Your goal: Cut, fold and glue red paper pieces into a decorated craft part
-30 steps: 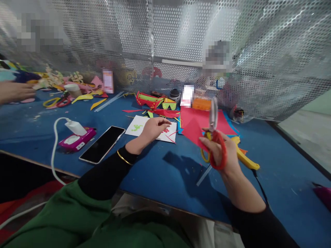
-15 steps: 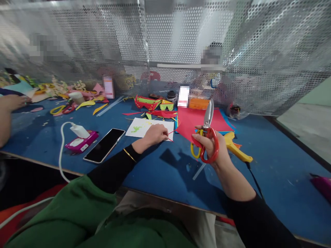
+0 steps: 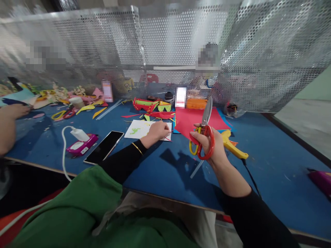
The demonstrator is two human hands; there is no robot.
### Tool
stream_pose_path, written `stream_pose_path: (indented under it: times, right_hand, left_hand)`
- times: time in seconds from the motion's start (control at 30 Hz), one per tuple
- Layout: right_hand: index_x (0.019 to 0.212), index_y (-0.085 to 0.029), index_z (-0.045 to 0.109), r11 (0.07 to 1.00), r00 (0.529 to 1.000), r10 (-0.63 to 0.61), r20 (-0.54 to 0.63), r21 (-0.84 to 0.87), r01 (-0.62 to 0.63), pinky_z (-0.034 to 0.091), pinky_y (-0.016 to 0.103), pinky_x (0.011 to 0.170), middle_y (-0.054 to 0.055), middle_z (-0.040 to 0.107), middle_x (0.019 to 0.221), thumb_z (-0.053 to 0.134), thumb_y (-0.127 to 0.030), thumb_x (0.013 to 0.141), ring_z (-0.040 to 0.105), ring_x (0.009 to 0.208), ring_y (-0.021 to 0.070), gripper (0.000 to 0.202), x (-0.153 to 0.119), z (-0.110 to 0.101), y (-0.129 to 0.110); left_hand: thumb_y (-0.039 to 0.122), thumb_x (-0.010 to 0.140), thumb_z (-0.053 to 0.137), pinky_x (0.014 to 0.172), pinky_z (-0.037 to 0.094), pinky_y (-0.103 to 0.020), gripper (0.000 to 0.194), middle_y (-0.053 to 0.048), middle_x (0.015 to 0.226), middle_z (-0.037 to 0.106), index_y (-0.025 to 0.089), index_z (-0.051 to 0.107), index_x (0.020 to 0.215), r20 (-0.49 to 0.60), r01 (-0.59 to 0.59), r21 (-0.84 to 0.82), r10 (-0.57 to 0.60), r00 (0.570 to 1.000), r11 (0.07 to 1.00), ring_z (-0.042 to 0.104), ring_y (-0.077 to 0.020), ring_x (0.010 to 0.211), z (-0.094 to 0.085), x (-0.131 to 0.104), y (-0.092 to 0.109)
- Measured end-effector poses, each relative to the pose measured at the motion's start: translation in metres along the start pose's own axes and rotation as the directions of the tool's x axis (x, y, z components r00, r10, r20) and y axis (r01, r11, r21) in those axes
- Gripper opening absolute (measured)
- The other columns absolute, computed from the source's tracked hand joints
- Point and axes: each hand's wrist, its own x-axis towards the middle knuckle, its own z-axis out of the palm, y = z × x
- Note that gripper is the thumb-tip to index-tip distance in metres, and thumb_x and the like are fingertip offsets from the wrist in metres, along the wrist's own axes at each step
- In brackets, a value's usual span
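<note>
My left hand is pinched closed over the right part of a white sheet with a green shape on it. A thin red strip pokes out from under its fingertips. My right hand is wrapped round scissors with red and yellow handles, raised above the table with the blades pointing up and together. Behind the scissors lies a stack of red foam or paper sheets, with blue at its edges. A yellow glue gun rests beside my right hand, partly hidden by it.
To the left lie a black-screened phone and a purple power strip with a white charger and cable. Red and green cut pieces sit at the back before a perforated metal screen. A co-worker's hand is far left.
My left hand has moved slightly forward and right over the white sheet, with less of the red strip showing. The right hand still holds the scissors. The view has shifted slightly.
</note>
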Motion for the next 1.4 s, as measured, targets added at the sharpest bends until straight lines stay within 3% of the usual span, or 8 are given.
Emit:
stream_pose_path:
  times: [0.27, 0.4, 0.63, 0.77, 1.03, 1.23, 1.4]
  right_hand:
    - [0.100, -0.016, 0.067, 1.000, 1.000, -0.006, 0.005, 0.000, 0.006, 0.045, 0.030, 0.057, -0.005, 0.059, 0.066, 0.079, -0.034, 0.057, 0.056, 0.057, 0.0138, 0.048, -0.002, 0.003, -0.004]
    - [0.099, -0.016, 0.067, 1.000, 1.000, 0.000, -0.012, -0.006, 0.000, 0.045, 0.030, 0.057, -0.004, 0.059, 0.065, 0.079, -0.033, 0.056, 0.055, 0.058, 0.0137, 0.048, -0.002, 0.003, -0.004]
    - [0.099, -0.017, 0.067, 1.000, 1.000, -0.007, -0.003, -0.031, 0.006, 0.043, 0.030, 0.056, -0.005, 0.058, 0.065, 0.081, -0.037, 0.057, 0.053, 0.057, 0.0129, 0.049, -0.002, 0.003, -0.002]
    - [0.098, -0.017, 0.066, 0.999, 1.000, -0.015, 0.007, -0.044, 0.015, 0.041, 0.029, 0.056, -0.006, 0.056, 0.064, 0.081, -0.038, 0.059, 0.051, 0.056, 0.0121, 0.047, -0.002, 0.003, 0.000]
    - [0.099, -0.018, 0.067, 0.997, 1.000, -0.018, 0.014, -0.072, 0.019, 0.041, 0.028, 0.055, -0.005, 0.057, 0.067, 0.081, -0.037, 0.060, 0.051, 0.057, 0.0118, 0.046, -0.001, 0.000, 0.004]
    - [0.100, -0.018, 0.068, 0.997, 1.000, -0.012, 0.015, -0.082, 0.013, 0.039, 0.028, 0.054, -0.006, 0.056, 0.065, 0.081, -0.036, 0.061, 0.049, 0.056, 0.0118, 0.045, -0.001, 0.000, 0.006]
    - [0.100, -0.018, 0.067, 0.995, 1.000, 0.002, 0.018, -0.104, 0.000, 0.040, 0.029, 0.055, -0.006, 0.055, 0.065, 0.080, -0.038, 0.060, 0.049, 0.056, 0.0124, 0.046, -0.002, 0.000, 0.005]
  left_hand:
    - [0.028, 0.084, 0.056, 0.075, 0.044, -0.035, 0.027, -0.016, 0.096, 0.076, 0.016, 0.080, 0.084, 0.028, -0.059, 0.127, 0.056, 0.998, 0.990, 0.068, -0.0298, 0.094, 0.007, -0.001, 0.003]
    - [0.028, 0.085, 0.055, 0.076, 0.044, -0.035, 0.029, -0.015, 0.096, 0.076, 0.015, 0.080, 0.088, 0.060, -0.107, 0.152, 0.099, 0.993, 0.983, 0.068, -0.0290, 0.094, -0.003, -0.001, 0.000]
    - [0.025, 0.079, 0.064, 0.071, 0.042, -0.030, 0.016, -0.006, 0.091, 0.077, 0.020, 0.079, 0.084, 0.172, -0.229, 0.099, 0.210, 0.962, 0.968, 0.066, -0.0217, 0.084, -0.024, -0.012, -0.015]
    - [0.026, 0.080, 0.068, 0.074, 0.042, -0.029, 0.017, -0.006, 0.095, 0.076, 0.020, 0.078, 0.092, 0.163, -0.248, 0.075, 0.234, 0.958, 0.966, 0.065, -0.0218, 0.089, -0.019, -0.014, -0.018]
    - [0.022, 0.082, 0.065, 0.076, 0.041, -0.032, 0.015, -0.007, 0.090, 0.075, 0.017, 0.078, 0.087, 0.159, -0.299, 0.060, 0.287, 0.945, 0.952, 0.063, -0.0222, 0.086, -0.011, -0.018, -0.022]
    - [0.028, 0.090, 0.057, 0.070, 0.038, -0.032, 0.025, -0.009, 0.087, 0.074, 0.017, 0.077, 0.081, 0.178, -0.286, 0.059, 0.272, 0.946, 0.956, 0.063, -0.0224, 0.081, -0.011, -0.021, -0.021]
    - [0.036, 0.083, 0.069, 0.069, 0.039, -0.031, 0.020, -0.007, 0.084, 0.074, 0.019, 0.077, 0.077, 0.167, -0.253, 0.031, 0.245, 0.955, 0.967, 0.063, -0.0223, 0.080, -0.008, -0.025, -0.018]
